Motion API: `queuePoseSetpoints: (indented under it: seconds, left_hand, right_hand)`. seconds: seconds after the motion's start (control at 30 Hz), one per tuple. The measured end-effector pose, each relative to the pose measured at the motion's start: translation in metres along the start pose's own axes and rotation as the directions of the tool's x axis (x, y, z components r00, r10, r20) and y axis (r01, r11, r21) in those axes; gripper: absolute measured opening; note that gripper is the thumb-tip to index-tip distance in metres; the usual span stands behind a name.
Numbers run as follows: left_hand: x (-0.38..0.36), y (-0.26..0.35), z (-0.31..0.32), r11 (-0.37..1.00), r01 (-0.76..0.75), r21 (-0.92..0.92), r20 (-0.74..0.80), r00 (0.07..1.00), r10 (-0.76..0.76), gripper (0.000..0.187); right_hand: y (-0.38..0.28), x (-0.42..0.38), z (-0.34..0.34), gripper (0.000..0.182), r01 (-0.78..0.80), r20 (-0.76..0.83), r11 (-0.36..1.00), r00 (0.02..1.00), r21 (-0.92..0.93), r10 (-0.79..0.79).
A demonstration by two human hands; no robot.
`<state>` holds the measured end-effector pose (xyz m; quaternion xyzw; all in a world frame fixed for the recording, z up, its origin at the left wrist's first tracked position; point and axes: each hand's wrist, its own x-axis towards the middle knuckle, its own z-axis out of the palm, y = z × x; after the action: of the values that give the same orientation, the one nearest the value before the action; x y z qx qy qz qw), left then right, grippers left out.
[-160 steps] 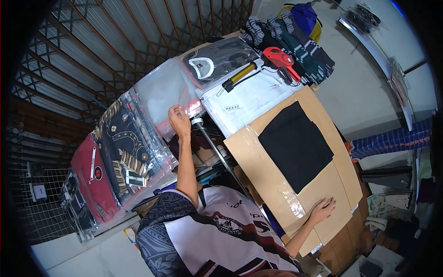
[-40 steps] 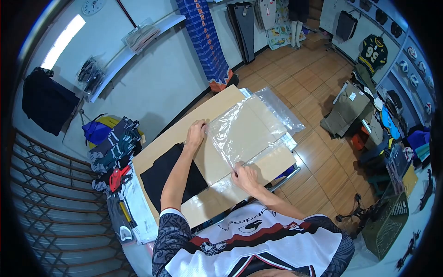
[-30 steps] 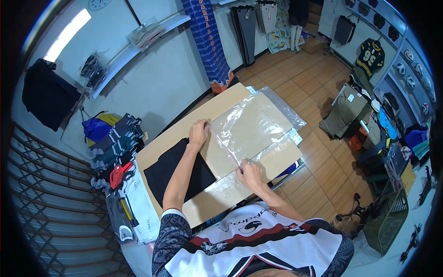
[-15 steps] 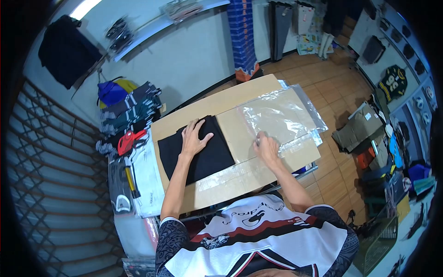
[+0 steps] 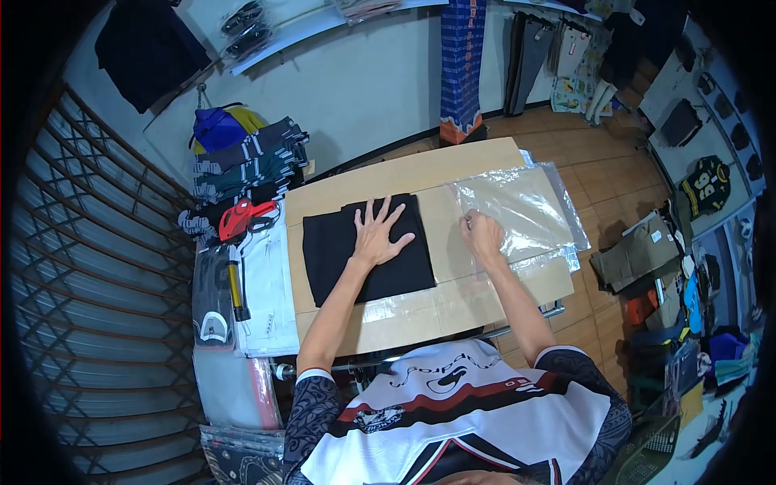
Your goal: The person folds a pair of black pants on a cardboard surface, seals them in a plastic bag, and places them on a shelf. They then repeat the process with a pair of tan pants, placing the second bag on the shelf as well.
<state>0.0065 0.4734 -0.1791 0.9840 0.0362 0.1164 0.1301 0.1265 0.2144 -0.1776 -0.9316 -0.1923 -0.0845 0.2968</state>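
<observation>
Spreading my left hand open over black cloth, likely steadying it; my right hand curled at clear bag, can't tell if gripping; cardboard beneath probably gives flat support.

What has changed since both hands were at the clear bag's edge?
The left hand let go of the clear bag and moved left, onto the black cloth. The right hand moved along the bag's edge, away from the body. Both things stayed on the cardboard.
</observation>
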Motion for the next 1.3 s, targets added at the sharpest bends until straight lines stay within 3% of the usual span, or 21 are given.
queuePoseSetpoints:
  seconds: [0.4, 0.67, 0.77, 0.9, 1.07, 1.2, 1.3]
  left_hand:
    - [0.052, 0.07, 0.038, 0.977, -0.197, -0.075, 0.03, 0.979, 0.2, 0.08]
    - [0.074, 0.084, 0.054, 0.986, -0.128, -0.111, -0.033, 0.992, 0.125, 0.072]
    - [0.069, 0.084, 0.05, 0.982, -0.121, -0.143, -0.063, 0.992, 0.113, 0.071]
    - [0.048, 0.09, 0.041, 0.954, -0.117, -0.275, -0.081, 0.992, 0.098, 0.076]
    - [-0.008, 0.097, 0.006, 0.921, -0.133, -0.366, 0.097, 0.979, 0.18, 0.087]
    - [-0.039, 0.099, -0.014, 0.949, -0.174, -0.261, 0.195, 0.954, 0.229, 0.09]
    - [-0.047, 0.098, -0.003, 0.968, -0.178, -0.177, 0.148, 0.968, 0.205, 0.086]
  right_hand:
    - [-0.01, 0.008, -0.02, 0.02, 0.001, -0.052, 0.995, 0.999, 0.097, 0.004]
    - [-0.013, -0.019, -0.03, 0.013, -0.007, -0.031, 0.989, 0.999, 0.145, 0.012]
    - [-0.006, -0.044, -0.029, 0.017, 0.048, -0.124, 0.992, 0.992, 0.113, -0.034]
    - [0.001, -0.083, -0.032, 0.024, -0.044, -0.083, 0.991, 0.995, 0.124, 0.055]
    - [0.006, -0.119, -0.035, 0.026, -0.13, -0.015, 0.982, 0.991, 0.137, 0.134]
    - [0.002, -0.123, -0.048, 0.027, -0.201, 0.089, 0.967, 0.978, 0.156, 0.189]
    - [-0.001, -0.121, -0.05, 0.028, -0.199, 0.102, 0.969, 0.977, 0.148, 0.185]
